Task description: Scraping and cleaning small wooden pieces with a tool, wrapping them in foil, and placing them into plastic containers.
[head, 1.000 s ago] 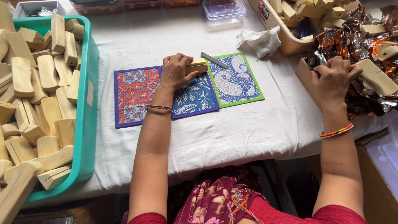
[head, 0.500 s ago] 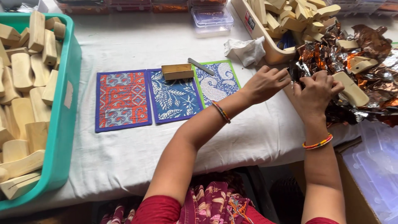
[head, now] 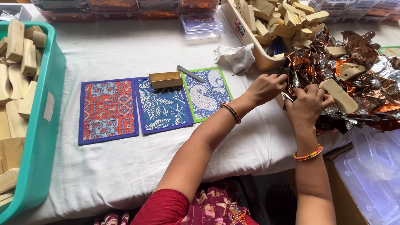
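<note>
Copper foil, crumpled, half hiding wooden pieces beneath both hands' fingertips

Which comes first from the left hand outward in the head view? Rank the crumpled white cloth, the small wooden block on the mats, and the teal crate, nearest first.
From the left hand:
1. crumpled white cloth, just up and to its left, beside the tray of wooden pieces.
2. small wooden block, further left, lying across the blue and green-edged mats.
3. teal crate, at the table's far left edge.
</note>
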